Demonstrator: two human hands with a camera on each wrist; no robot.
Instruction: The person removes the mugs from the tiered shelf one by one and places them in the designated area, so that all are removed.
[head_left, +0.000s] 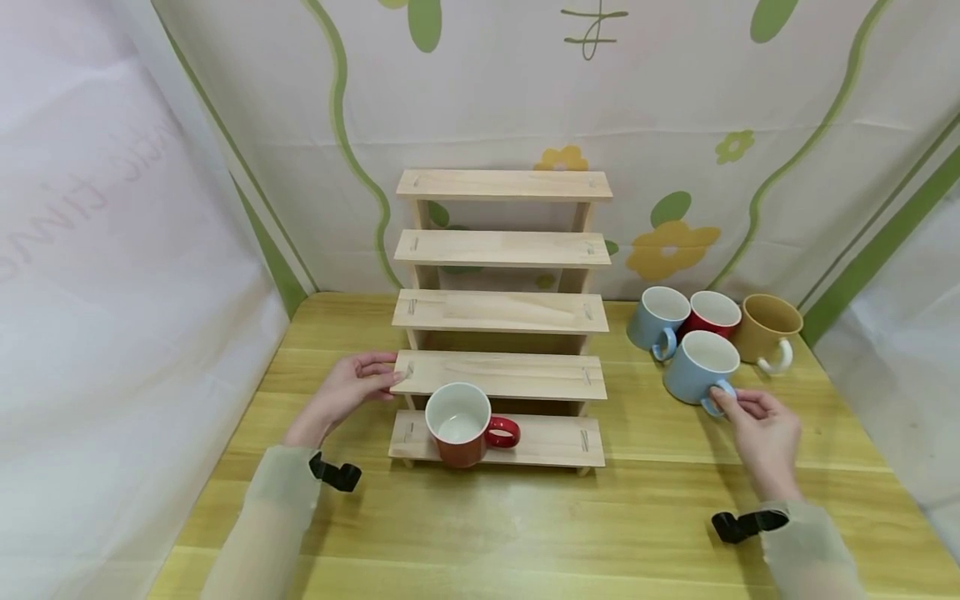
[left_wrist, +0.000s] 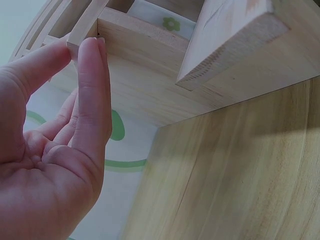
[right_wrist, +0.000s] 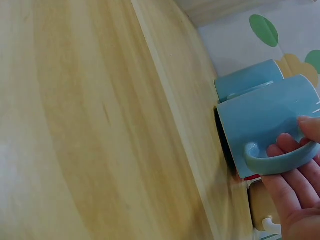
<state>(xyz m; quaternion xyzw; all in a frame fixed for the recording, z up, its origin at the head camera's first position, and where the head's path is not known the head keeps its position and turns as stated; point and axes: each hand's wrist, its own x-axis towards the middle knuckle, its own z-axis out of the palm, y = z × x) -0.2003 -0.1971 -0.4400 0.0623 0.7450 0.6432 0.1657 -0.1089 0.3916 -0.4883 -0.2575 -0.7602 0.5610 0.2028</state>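
My left hand point(head_left: 352, 387) pinches the left end of the second-lowest board of a stepped wooden shelf rack point(head_left: 501, 312); in the left wrist view, thumb and fingertips point(left_wrist: 90, 55) meet at that board's corner. With the right hand point(head_left: 767, 433) I hold the handle of a light blue mug point(head_left: 693, 375), its white inside facing up. The right wrist view shows fingers passed behind that handle point(right_wrist: 282, 162) and the thumb above it. Whether the mug's base touches the table, I cannot tell. On the lowest board stands a red mug point(head_left: 461, 446), handle toward the right.
Behind the held mug are another light blue mug point(head_left: 656, 321), a red mug point(head_left: 712, 312) and a mustard mug point(head_left: 767, 329) with a white handle. All stand on the wood-grain table point(head_left: 465, 533). Patterned cloth point(head_left: 495, 108) hangs behind and at both sides.
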